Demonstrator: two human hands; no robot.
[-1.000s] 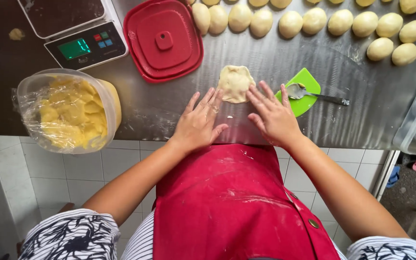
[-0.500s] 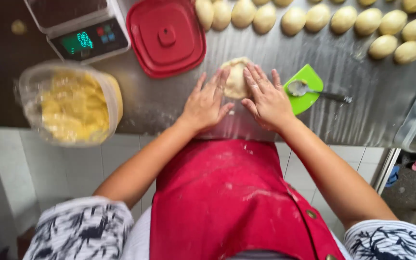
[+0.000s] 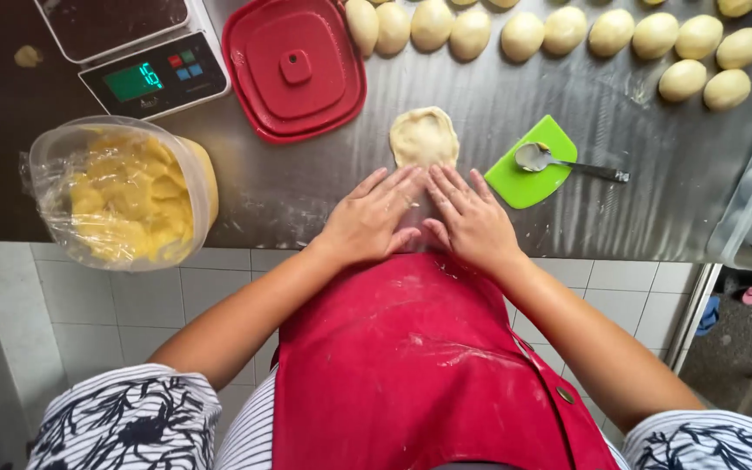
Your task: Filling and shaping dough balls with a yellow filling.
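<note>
Head | hands point(image 3: 419, 218) open, flat (empty) | near soft round dough disc point(image 3: 425, 137) | steel table point(image 3: 324, 187)

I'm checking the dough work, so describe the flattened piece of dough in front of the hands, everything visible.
The flattened dough piece is a pale cream, roughly round disc with a slightly uneven, thicker rim and a soft matte surface. It lies flat on the steel counter, between the red square lid and the green scraper. The left hand and right hand lie flat just below it; their fingertips reach its near edge, though contact is unclear.
</note>
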